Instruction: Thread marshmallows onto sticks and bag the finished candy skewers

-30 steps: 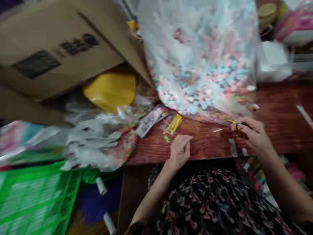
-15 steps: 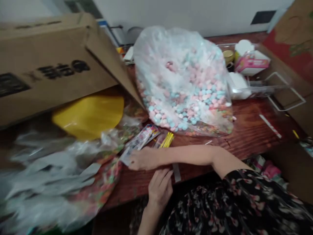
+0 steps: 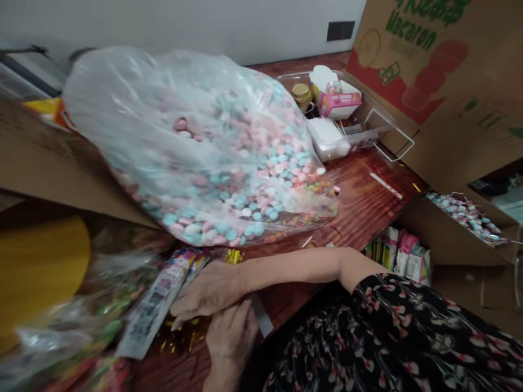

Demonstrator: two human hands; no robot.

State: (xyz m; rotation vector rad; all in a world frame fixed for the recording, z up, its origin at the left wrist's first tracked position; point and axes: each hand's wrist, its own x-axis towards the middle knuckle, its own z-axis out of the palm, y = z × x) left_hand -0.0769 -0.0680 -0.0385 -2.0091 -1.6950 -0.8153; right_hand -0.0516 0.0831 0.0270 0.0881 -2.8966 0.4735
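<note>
Right hand (image 3: 208, 294) lying low across the body, fingers pressed together and angled down over left hand (image 3: 231, 340), its own fingers close together and upright — any pinch impossible to tell, with the fingertips overlapped and partly hidden. Right forearm stretching in from a black floral sleeve (image 3: 392, 310). Just left of both hands, a long printed packet (image 3: 149, 310) lying aslant on the surface (image 3: 368, 212), with gold foil shreds (image 3: 180, 337) scattered around its lower edge and beneath the fingertips. Touching the left hand's side, a pale flat strip (image 3: 262, 318). Just past the right wrist, yellow twist ties (image 3: 233, 256), mostly covered by the bag's lower edge.

Filling the view ahead and standing between hands and wall, a large clear plastic bag of pastel pink, blue and white candies (image 3: 196, 158), slumped on the wood. Further left, blurred plastic wrappers (image 3: 81, 321), a rounded yellow object (image 3: 36, 267) and an overhanging cardboard flap (image 3: 49, 158). Past the bag on the right, a clear plastic tray (image 3: 379, 130) carrying a gold-lidded jar (image 3: 302, 95), a pink box (image 3: 339, 103) and a white container (image 3: 327, 139). Beyond that, a leaning "Macaron" carton (image 3: 425, 65), and lower down an open carton of wrapped sweets (image 3: 461, 215). Behind everything, a white wall (image 3: 204, 24) — a dark rectangular vent (image 3: 340, 31) set into it.
</note>
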